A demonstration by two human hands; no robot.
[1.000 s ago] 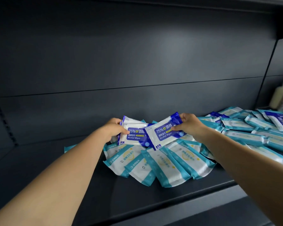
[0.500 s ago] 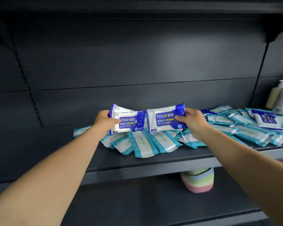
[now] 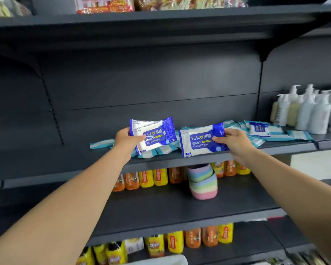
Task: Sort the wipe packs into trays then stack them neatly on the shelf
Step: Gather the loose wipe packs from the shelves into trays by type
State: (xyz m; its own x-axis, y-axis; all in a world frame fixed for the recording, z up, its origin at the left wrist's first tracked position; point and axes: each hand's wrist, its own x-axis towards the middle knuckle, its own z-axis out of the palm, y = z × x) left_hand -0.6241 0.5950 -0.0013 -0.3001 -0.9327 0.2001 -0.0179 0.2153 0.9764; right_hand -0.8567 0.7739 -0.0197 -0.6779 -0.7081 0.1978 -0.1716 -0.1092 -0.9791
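wipe packs (image 3: 202, 140) in both hands

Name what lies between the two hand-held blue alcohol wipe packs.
Head view: a narrow gap, showing teal-striped wipe packs on the shelf behind the left pack and right pack.

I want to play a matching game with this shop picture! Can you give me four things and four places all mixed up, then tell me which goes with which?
Things:
1. blue alcohol wipes pack
2. pump bottles
3. pastel striped baskets
4. teal wipe packs

Places:
A. one shelf below the wipes
B. lying flat on the shelf
C. in the right hand
D. standing at the far right

Pairs: 1-C, 2-D, 3-A, 4-B
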